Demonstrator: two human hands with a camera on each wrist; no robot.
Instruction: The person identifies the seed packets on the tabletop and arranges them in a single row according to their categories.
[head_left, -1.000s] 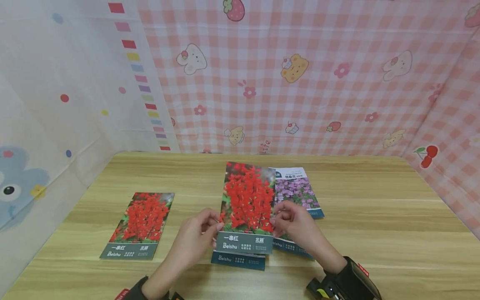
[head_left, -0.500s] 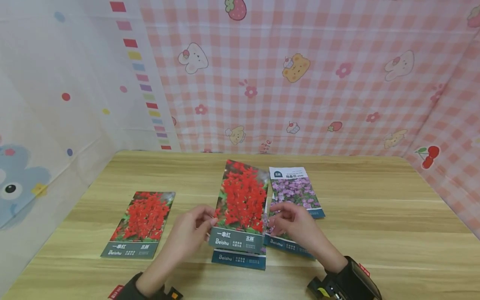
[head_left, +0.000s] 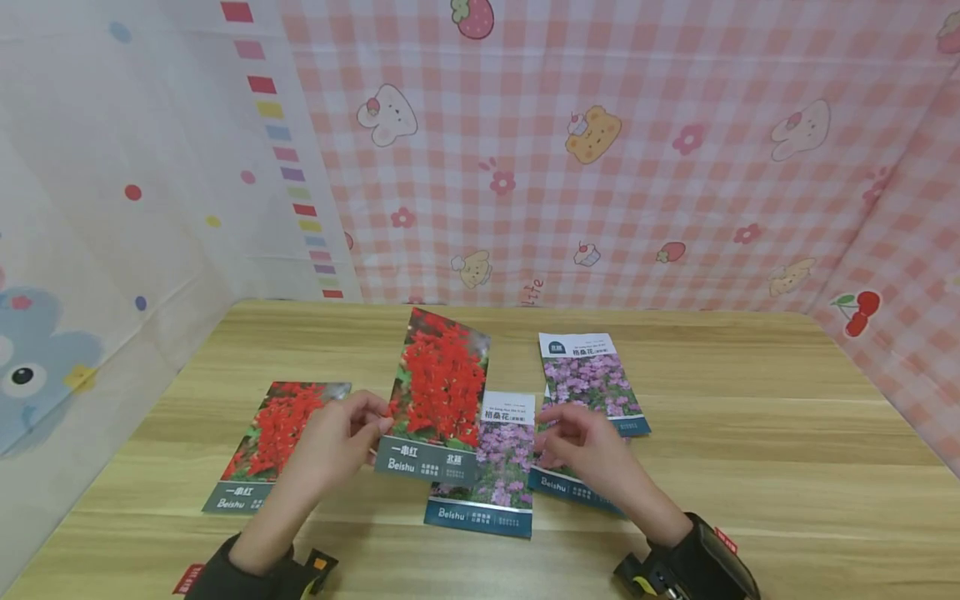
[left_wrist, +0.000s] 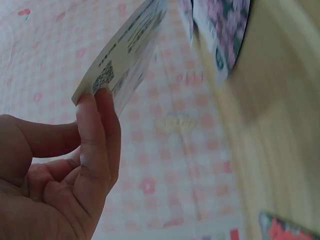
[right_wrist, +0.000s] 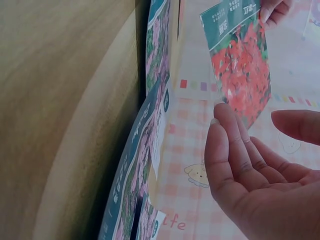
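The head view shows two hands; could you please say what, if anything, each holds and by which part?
In the head view, the left hand pinches a red packet low on its left edge; the right hand holds nothing.

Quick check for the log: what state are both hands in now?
Left hand: holding a flat, rectangular packet printed with red flowers, pinched at its edge.
Right hand: open, holding nothing.

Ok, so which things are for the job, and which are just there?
Probably for the job:
held red-flower packet, pinched by the left hand
second red-flower packet, lying farthest left
middle purple-flower packet
overlapping purple-flower packets further right

Just there:
wood-grain table
pink checked cloth
black wrist straps, worn
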